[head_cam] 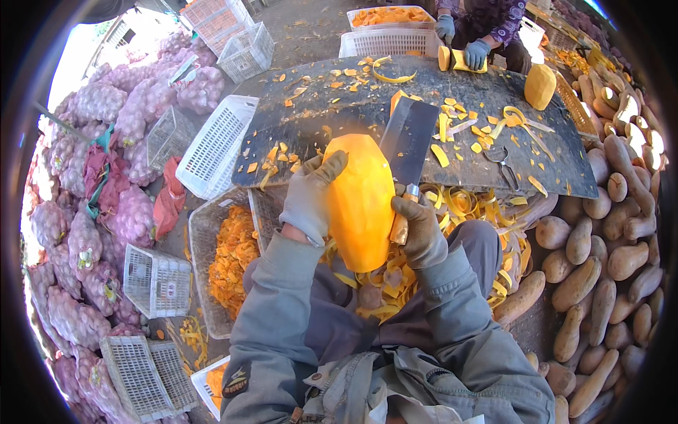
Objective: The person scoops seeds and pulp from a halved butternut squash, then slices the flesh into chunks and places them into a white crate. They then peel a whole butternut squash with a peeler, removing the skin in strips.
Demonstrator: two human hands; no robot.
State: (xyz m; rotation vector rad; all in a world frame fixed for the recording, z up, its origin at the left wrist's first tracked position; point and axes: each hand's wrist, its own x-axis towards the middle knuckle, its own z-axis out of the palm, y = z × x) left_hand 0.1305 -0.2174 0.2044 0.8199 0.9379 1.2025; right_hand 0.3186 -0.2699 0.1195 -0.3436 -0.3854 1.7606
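Observation:
A large peeled orange squash piece (360, 206) is held up over the near edge of a dark cutting board (318, 122). My gloved left hand (316, 185) grips its left side, the thumb across its upper face. My gloved right hand (421, 228) is closed on the wooden handle of a cleaver (410, 140), and its fingers also touch the squash's right side. The cleaver's broad blade points away over the board. A metal peeler (503, 164) lies on the board to the right, among yellow peel strips and orange scraps. Peelings (392, 286) are heaped below, between the knees.
Across the board a co-worker's gloved hands (476, 54) hold a squash piece and a blade. A peeled squash (540, 87) stands at the board's right end. Unpeeled squashes (577, 275) cover the right floor. Crates (217, 146) and net bags of bulbs (132, 206) lie left.

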